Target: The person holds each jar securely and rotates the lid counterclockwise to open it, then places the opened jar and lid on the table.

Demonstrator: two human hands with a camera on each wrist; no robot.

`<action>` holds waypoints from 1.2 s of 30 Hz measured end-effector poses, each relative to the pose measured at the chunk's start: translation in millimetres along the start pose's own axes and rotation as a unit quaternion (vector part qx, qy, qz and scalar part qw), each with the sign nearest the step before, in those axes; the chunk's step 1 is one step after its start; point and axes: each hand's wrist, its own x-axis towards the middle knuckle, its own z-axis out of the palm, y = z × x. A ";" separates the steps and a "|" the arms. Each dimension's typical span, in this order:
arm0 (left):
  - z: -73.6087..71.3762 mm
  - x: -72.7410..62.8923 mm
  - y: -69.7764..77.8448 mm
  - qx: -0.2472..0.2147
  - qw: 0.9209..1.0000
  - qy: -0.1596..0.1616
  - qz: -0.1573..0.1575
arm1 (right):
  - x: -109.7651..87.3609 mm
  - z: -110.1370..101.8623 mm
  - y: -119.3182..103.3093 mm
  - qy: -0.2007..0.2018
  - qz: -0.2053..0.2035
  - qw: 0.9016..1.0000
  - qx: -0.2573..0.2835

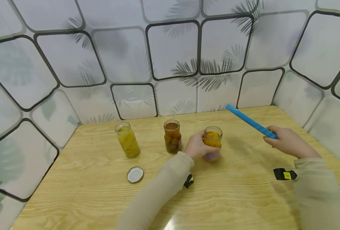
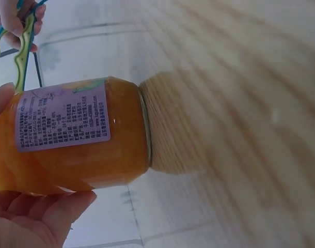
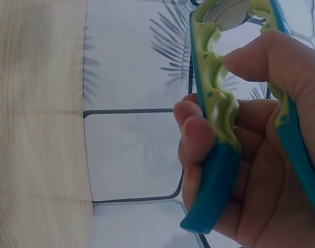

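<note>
My left hand (image 1: 197, 146) grips a glass jar (image 1: 213, 142) of orange fruit in syrup, which stands upright on the table with its mouth uncovered. In the left wrist view, fingers and thumb lie on opposite sides of this jar (image 2: 121, 134), and a purple printed label (image 2: 62, 116) faces the camera. Held above the table at the right, a blue-green jar opener (image 1: 247, 119) is in my right hand (image 1: 291, 140). The right wrist view shows fingers curled round one scalloped handle (image 3: 219, 160) of the opener, and a round metal lid (image 3: 232, 14) between its arms.
Left of the gripped jar stand an uncovered jar of dark brown fruit (image 1: 172, 139) and, farther left, an uncovered jar of yellow pieces (image 1: 128, 143). A loose lid (image 1: 135, 174) lies on the wooden table (image 1: 86, 182). Patterned walls (image 1: 175, 51) enclose the back and sides.
</note>
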 end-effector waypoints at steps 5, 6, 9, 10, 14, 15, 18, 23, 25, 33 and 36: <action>3.0 11.4 1.2 0.017 1.000 0.006 0.002 | 0.7 -0.5 -0.2 -0.001 0.001 1.000 -0.003; 3.7 13.2 1.5 0.018 1.000 0.005 0.002 | 0.9 -0.6 0.1 -0.001 0.002 1.000 -0.004; 6.6 18.5 2.2 0.014 1.000 0.006 0.003 | 1.3 -0.1 2.2 -0.003 0.008 1.000 -0.008; 7.5 19.9 2.7 0.011 1.000 0.008 0.004 | 1.5 0.0 2.9 -0.003 0.009 1.000 -0.010; 11.7 25.6 2.5 -0.001 1.000 0.015 0.001 | 2.6 0.9 5.3 -0.001 0.013 1.000 -0.017; 12.5 26.7 2.3 0.000 1.000 0.017 -0.002 | 2.7 1.0 5.6 -0.002 0.014 1.000 -0.016; 14.9 29.9 1.8 0.003 1.000 0.022 -0.009 | 2.9 1.2 6.0 -0.001 0.014 1.000 -0.016; 17.5 33.5 3.1 -0.002 1.000 0.024 -0.013 | 2.2 1.1 5.8 0.001 0.016 1.000 -0.015; 18.2 34.7 4.1 -0.003 1.000 0.026 -0.014 | 1.7 0.4 5.1 0.001 0.018 1.000 -0.013; 21.6 39.1 3.6 0.010 0.999 0.030 -0.017 | 0.9 -1.1 3.2 -0.003 0.022 1.000 -0.008; 22.3 39.3 4.3 0.012 0.999 0.026 -0.019 | 0.4 -1.6 3.6 -0.002 0.022 1.000 -0.009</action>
